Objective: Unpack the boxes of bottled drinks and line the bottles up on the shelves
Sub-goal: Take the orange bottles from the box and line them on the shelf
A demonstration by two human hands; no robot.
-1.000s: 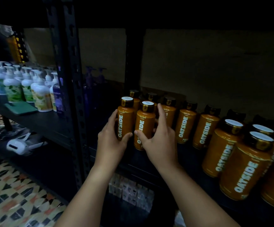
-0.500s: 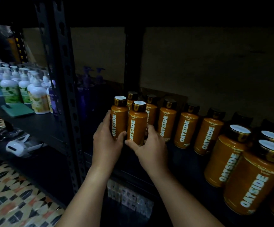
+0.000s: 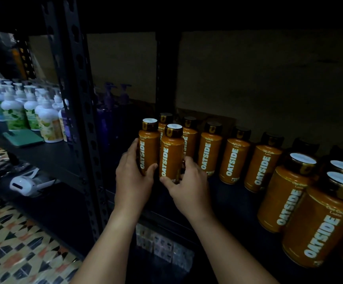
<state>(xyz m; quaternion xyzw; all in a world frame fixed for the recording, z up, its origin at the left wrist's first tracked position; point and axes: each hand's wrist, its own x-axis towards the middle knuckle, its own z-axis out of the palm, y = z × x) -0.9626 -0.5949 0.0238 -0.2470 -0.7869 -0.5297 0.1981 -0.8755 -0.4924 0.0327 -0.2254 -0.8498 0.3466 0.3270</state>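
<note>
Two orange Oatside bottles stand upright side by side at the left end of the dark shelf [image 3: 234,203]. My left hand [image 3: 132,179] wraps the left bottle [image 3: 148,148] low on its body. My right hand [image 3: 188,187] grips the base of the right bottle [image 3: 171,152]. Behind them a row of the same bottles [image 3: 235,158] runs to the right along the shelf. Larger-looking ones [image 3: 285,191] stand nearest me at the right edge.
A perforated black upright [image 3: 80,111] stands just left of my hands. Beyond it, white pump bottles [image 3: 22,113] and purple pump bottles [image 3: 109,111] fill the neighbouring shelf. A white device [image 3: 26,184] lies lower left above the patterned tile floor [image 3: 12,253]. Small boxes [image 3: 162,247] sit on the shelf below.
Both hands have slid down to the lower parts of the two front bottles, and the right fingers have curled in around the base. The bottles have shifted slightly left.
</note>
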